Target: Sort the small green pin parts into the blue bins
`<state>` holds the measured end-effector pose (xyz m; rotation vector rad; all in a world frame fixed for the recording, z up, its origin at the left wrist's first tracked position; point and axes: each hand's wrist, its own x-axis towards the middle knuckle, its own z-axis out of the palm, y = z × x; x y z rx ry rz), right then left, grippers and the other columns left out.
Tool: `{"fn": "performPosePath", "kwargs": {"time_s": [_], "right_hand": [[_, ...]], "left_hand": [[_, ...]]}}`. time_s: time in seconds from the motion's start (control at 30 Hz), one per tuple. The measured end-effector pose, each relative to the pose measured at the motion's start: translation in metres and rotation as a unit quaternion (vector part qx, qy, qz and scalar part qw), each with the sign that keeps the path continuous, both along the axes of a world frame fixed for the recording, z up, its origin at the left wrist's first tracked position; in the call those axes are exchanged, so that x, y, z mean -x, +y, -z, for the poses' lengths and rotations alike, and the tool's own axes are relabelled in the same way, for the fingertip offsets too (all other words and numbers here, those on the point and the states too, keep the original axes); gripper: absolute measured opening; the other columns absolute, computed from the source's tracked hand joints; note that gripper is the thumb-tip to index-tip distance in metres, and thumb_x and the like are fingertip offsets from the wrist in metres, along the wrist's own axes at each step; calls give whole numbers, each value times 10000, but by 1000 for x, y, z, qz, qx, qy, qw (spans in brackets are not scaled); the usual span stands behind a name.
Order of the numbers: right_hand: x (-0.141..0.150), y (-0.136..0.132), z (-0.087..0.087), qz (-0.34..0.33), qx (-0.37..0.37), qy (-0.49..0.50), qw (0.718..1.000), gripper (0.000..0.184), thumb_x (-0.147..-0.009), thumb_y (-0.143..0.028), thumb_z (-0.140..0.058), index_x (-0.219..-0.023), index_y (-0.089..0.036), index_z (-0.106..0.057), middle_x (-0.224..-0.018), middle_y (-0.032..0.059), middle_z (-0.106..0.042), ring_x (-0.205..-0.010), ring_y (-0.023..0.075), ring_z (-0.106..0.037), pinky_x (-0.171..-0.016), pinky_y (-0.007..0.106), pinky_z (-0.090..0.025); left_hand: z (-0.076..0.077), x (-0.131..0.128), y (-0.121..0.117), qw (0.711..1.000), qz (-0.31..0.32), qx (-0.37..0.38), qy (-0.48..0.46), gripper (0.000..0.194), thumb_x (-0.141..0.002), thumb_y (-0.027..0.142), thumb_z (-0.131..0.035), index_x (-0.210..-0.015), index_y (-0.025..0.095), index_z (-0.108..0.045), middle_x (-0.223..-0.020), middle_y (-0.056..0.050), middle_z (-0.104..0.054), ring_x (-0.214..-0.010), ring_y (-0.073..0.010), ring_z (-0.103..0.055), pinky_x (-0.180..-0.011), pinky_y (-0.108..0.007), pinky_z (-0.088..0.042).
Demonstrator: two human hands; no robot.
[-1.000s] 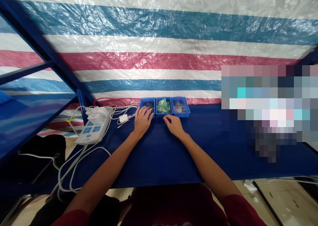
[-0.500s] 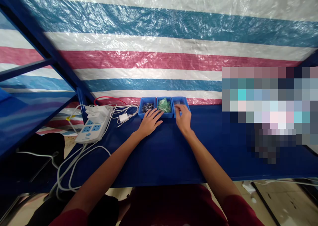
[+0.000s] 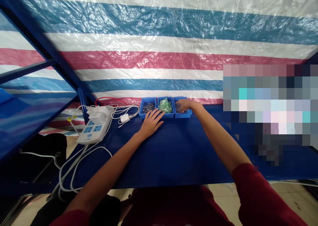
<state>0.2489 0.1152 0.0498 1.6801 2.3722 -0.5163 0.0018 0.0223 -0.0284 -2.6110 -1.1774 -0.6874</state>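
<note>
Three small blue bins stand in a row on the blue table. My left hand [image 3: 150,124] lies with spread fingers at the front edges of the left bin [image 3: 141,111] and the middle bin [image 3: 169,115]; it holds nothing. Small dark and silvery metal pieces [image 3: 149,107] fill the left bin, and crumpled green plastic packets [image 3: 165,105] lie in the middle one. Inside the right bin [image 3: 184,115], my right hand [image 3: 184,105] reaches down from the right with its fingers bent together among clear, bluish small pieces [image 3: 177,107]. Its fingertips are hidden, so anything they grip cannot be made out.
A white power strip [image 3: 95,128] with chargers plugged in lies on the left of the table [image 3: 169,159]. White cables [image 3: 74,163] loop around it, and a small white adapter [image 3: 124,117] sits near the left bin. A striped plastic sheet [image 3: 149,60] hangs behind. A pixelated area covers the right.
My right hand has moved from the front of the right bin round to its right side and down into it, the forearm swinging outward. My left hand stays in place with fingers spread.
</note>
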Motion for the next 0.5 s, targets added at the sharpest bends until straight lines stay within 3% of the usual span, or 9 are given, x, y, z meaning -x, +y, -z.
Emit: {"fn": "performPosePath", "kwargs": {"time_s": [0.13,0.27,0.5], "right_hand": [[7,3,4,-32,25,-18,999,727,-620,-65,-648,-1320,-220,-527,-1342,105,-551,-1152,295,-575,-831,319,-513],[10,2,3,-21,31,-57,998,755,-631,-93,-631,-1363,-211,-487,-1396,131,-489,-1153,318,-568,-769,329,-528],[14,1,4,-33,8,-81,996,675,-660,-203,-697,-1314,-181,-534,-1327,154,-526,-1058,303,-606,-713,305,-523]], "left_hand": [[0,0,0,1000,3,4,-1,450,-977,365,-381,-1401,231,-449,-1391,-91,-520,-1355,-259,-386,-1118,-459,-265],[-1,1,0,1000,5,5,-1,444,-974,335,-389,-1399,222,-450,-1391,-91,-519,-1357,-258,-379,-1118,-460,-265],[-3,0,-2,1000,1,18,-5,446,-965,297,-394,-1404,229,-441,-1393,-89,-515,-1357,-255,-379,-1120,-463,-259]]}}
